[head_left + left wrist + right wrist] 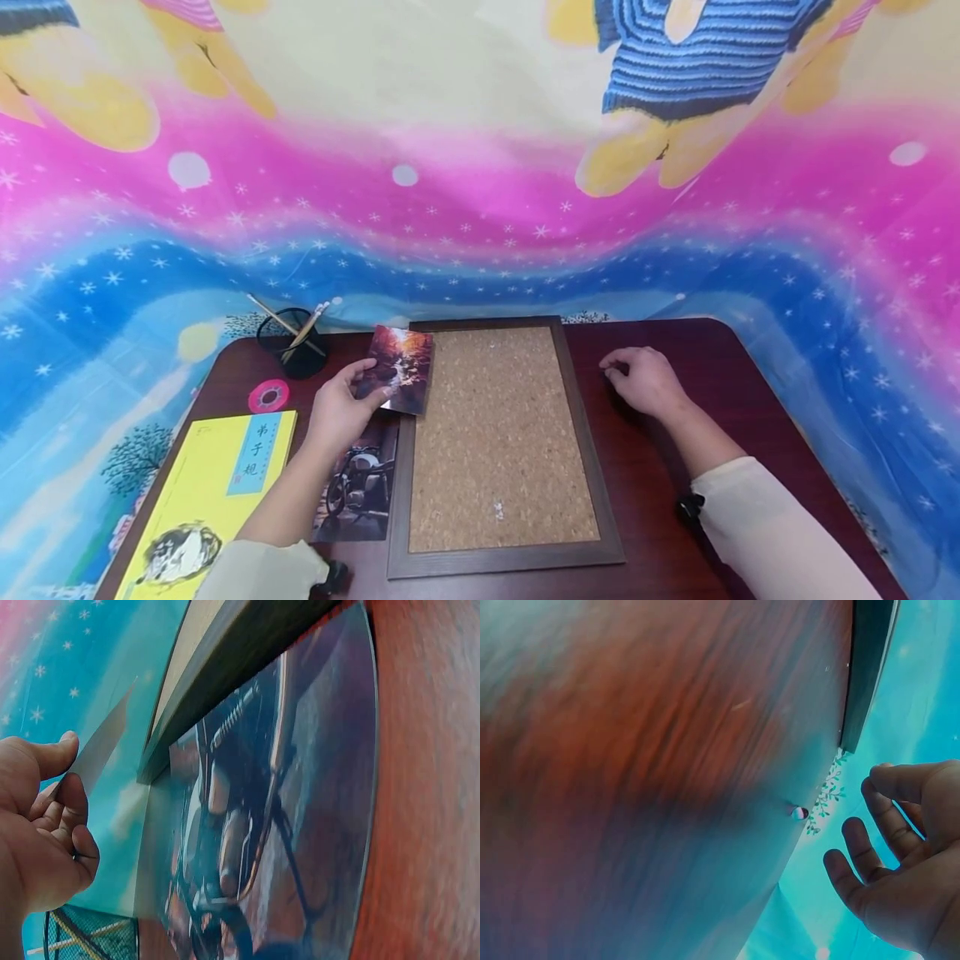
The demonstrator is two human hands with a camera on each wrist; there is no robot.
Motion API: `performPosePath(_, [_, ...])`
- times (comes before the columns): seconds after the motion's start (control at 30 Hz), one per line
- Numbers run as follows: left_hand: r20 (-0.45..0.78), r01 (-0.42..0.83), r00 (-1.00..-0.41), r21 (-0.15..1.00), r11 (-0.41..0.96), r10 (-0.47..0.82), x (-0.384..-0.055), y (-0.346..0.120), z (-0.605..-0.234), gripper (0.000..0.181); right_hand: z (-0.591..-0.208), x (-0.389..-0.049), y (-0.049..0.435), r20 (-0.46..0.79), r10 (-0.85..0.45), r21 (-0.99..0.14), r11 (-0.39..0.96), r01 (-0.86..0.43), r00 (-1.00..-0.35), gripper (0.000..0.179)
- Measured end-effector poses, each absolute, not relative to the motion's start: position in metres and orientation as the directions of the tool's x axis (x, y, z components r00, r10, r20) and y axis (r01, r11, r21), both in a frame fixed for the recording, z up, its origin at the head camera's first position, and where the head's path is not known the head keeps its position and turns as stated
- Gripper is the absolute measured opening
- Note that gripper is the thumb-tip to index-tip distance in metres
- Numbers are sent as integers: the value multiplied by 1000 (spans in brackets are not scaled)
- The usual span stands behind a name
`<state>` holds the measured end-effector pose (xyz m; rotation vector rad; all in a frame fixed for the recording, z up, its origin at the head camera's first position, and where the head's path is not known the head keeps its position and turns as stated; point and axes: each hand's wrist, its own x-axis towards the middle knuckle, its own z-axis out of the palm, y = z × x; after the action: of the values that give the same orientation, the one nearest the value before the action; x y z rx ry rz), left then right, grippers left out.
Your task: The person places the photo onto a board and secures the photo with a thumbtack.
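My left hand (341, 410) pinches a small photo print (405, 367) of a glowing red-orange woodland scene between thumb and fingers. The print overlaps the upper left edge of a framed cork board (502, 442). In the left wrist view, the print (105, 742) is seen almost edge-on. Below this hand a motorcycle photo (362, 492) lies on the table, partly hidden by the forearm. My right hand (648, 382) hovers at the right of the board, its thumb and index fingertips close together, the other fingers loosely bent. A small shiny object (799, 813) is on the table near it.
A yellow book (217, 475) lies at the left of the dark red table (660, 517). Behind it are a pink tape roll (268, 396) and a black mesh pen cup (303, 358) with several sticks. A patterned cloth (480, 208) hangs around the table.
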<state>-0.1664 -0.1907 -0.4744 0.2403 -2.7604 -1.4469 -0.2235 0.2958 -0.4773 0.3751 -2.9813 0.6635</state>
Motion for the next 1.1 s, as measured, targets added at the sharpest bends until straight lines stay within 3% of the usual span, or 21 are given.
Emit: performPosePath(1.1, [-48,-87,-995,849,521,-88,-181,-135,-485,52,-473,-242,252,145,-211,-458,852,-254,-967,15])
